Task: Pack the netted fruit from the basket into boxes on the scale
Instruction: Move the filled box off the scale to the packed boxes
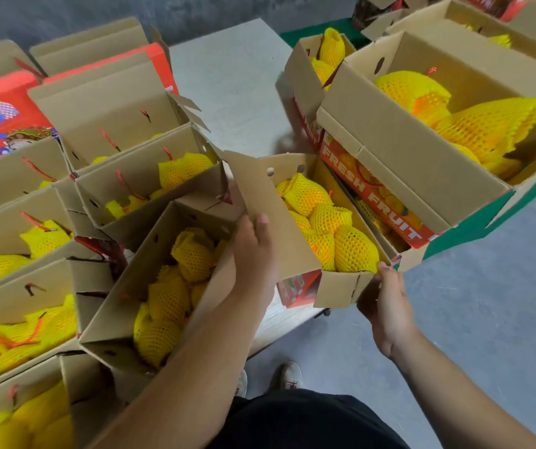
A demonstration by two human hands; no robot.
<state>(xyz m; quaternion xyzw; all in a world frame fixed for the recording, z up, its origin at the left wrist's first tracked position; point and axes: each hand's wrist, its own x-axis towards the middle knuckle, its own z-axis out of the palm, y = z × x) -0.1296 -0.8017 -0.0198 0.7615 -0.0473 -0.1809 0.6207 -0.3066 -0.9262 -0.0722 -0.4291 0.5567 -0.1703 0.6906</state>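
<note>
Under the box [321,228], right hand [386,306] grips (fingers hidden); left hand [253,251] clasps its flap.

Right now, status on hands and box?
Left hand grips the flap. Right hand holds the centre box corner. Netted fruit inside. Neighbouring box crowds its left.

Two hands [253,254]; two shoes [291,375]; roughly dozen open cartons [406,163]; netted fruit [354,247] uncountable.

Grey concrete floor [487,319], darker mottled grey wall [66,14] beyond, pale white tabletop [231,79], even soft light
</note>
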